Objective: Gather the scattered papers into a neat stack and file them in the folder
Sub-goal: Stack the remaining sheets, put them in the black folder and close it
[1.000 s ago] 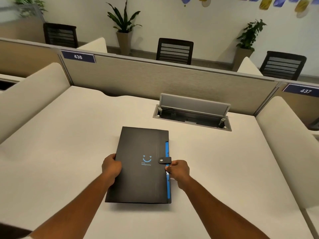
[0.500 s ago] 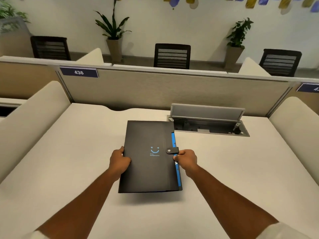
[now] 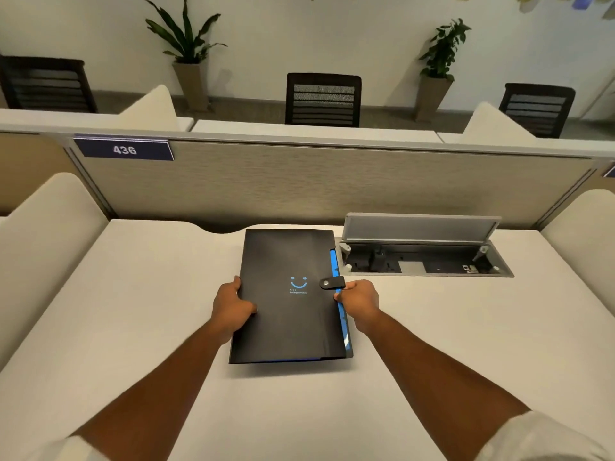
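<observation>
closed black folder held above desk near its far edge, left edge gripped by left hand, right edge pinched by right hand, fingers curled

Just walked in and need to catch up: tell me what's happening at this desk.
A person is holding a closed black folder with a blue smiley logo by both long edges over a cream desk. The left hand grips its left edge and the right hand grips the right edge, just below the black snap strap, which is fastened. The folder's near end looks slightly lifted. No loose papers are visible. An open grey cable hatch sits to the folder's right.
</observation>
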A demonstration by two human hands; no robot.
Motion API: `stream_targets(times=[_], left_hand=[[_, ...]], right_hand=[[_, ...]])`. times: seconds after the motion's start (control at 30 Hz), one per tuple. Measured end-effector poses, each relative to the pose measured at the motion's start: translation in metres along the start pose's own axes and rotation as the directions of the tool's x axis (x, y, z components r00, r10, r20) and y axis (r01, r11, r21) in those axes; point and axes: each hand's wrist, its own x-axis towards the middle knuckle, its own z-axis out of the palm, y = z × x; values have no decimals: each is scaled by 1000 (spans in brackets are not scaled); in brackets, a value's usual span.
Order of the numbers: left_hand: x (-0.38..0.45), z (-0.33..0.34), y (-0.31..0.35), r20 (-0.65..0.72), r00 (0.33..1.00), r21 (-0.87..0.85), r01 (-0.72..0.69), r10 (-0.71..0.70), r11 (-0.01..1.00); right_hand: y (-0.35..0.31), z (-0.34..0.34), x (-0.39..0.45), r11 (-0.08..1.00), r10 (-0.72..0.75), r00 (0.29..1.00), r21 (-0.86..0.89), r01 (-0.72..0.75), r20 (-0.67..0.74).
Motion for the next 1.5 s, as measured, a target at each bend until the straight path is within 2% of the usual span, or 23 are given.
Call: stream_targets(times=[0.4, 0.67, 0.9, 1.1, 1.27, 1.5], left_hand=[[89, 17, -7, 47, 999, 129, -16, 10, 992], [100, 27, -4, -8, 999, 308, -35, 39, 951], [95, 31, -8, -16, 997, 346, -60, 70, 936], [88, 37, -15, -27, 989, 419, -119, 143, 900], [87, 38, -16, -5, 991, 407, -120, 134, 905], [67, 37, -19, 82, 991, 390, -132, 108, 911]], right_hand=[[-10, 34, 73, 996, 48, 996, -75, -54, -77], [-11, 40, 81, 991, -14, 989, -133, -6, -150], [-7, 40, 77, 981, -48, 983, -196, 13, -178], [-6, 40, 75, 988, -35, 980, -156, 4, -195], [-7, 38, 70, 987, -49, 983, -157, 21, -177], [6, 29, 48, 996, -86, 988, -44, 81, -126]])
